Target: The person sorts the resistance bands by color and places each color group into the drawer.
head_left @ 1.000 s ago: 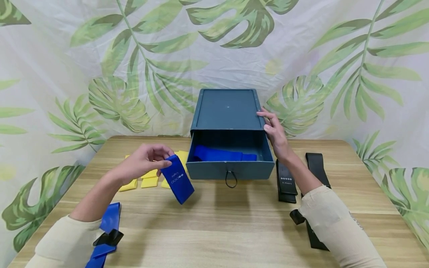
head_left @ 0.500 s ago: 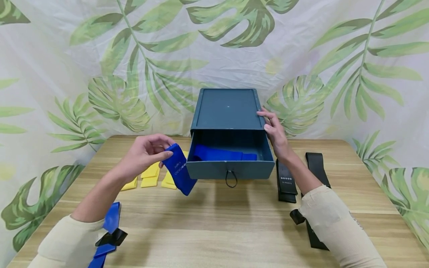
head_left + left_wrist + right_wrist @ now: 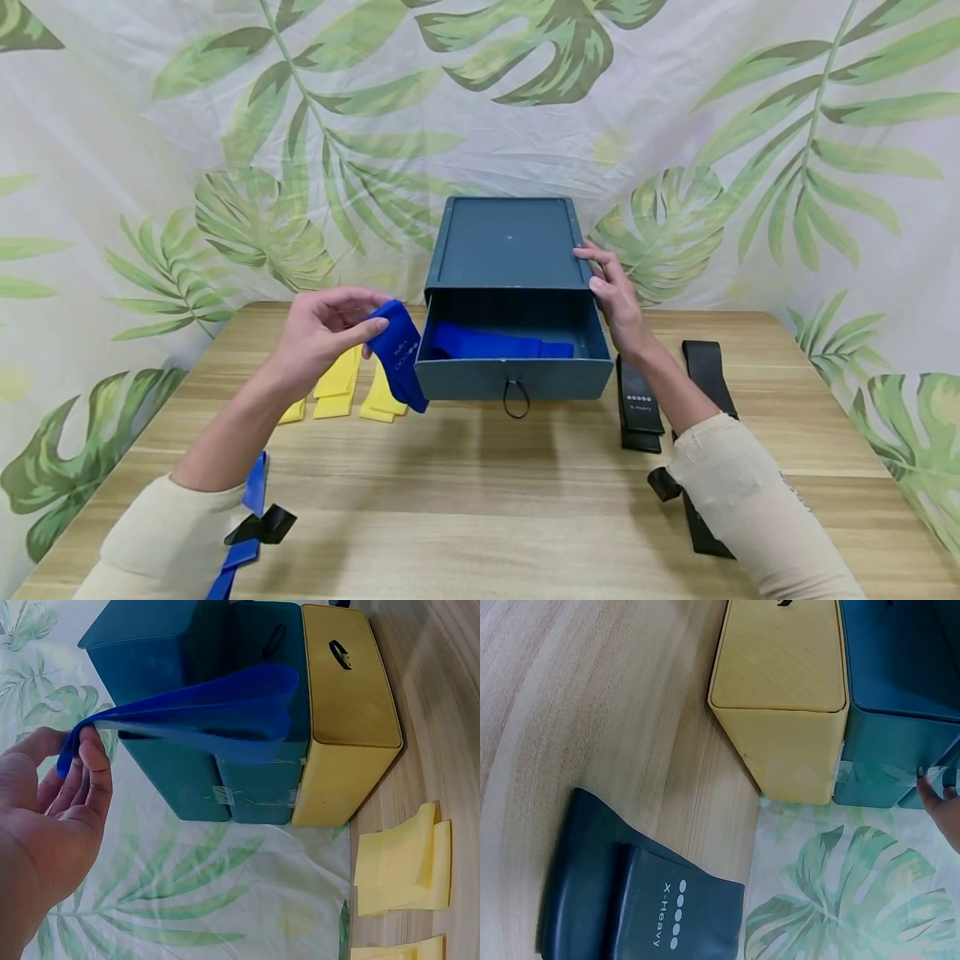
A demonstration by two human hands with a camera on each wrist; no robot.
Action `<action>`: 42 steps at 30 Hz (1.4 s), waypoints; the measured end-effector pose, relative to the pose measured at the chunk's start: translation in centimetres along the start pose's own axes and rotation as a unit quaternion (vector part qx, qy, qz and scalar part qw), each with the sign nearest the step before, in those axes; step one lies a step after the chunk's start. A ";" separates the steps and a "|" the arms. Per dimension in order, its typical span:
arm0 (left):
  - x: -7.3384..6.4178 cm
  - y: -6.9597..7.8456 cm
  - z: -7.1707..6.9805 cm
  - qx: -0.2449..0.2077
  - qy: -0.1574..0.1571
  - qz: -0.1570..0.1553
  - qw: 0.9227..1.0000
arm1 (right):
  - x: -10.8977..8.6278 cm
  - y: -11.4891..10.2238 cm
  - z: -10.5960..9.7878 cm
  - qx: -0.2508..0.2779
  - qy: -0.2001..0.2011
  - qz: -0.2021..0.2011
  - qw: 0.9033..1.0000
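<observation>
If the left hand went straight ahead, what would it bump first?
Probably the open, boxy, dark-teal, plastic-looking drawer; depth is unclear, so the left hand might pass over it.

Table (image 3: 465,533) with bands (image 3: 337,383), drawer stack (image 3: 513,242)

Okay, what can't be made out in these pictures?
Head view: bottom of the blue band inside the drawer, hidden by its front panel.
Head view: part of the lower-right black band, behind the right sleeve.
Right wrist view: most of the right hand, cut off by the right edge.
</observation>
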State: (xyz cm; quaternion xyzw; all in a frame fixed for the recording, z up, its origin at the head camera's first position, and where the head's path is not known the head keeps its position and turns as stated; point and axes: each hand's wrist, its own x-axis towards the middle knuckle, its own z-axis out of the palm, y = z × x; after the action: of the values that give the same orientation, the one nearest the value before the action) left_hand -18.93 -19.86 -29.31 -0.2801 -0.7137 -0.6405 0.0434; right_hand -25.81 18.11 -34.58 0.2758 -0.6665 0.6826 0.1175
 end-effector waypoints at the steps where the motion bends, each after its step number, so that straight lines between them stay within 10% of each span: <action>1: 0.0 0.0 0.0 0.001 0.003 -0.001 1.000 | 0.0 0.0 0.0 -0.001 0.000 0.000 1.000; 17: 0.8 1.9 1.4 -0.050 0.083 0.013 0.995 | -0.1 0.0 0.0 -0.007 0.002 0.001 1.000; 42: 5.9 7.9 6.4 -0.151 0.112 0.120 0.975 | 0.0 0.2 0.0 0.004 0.006 0.002 1.000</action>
State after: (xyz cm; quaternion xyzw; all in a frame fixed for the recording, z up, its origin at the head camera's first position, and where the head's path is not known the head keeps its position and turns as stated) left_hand -18.44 -11.68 -20.94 -0.2937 -0.5603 -0.7584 0.1571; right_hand -25.89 18.09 -34.74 0.2712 -0.6637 0.6869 0.1191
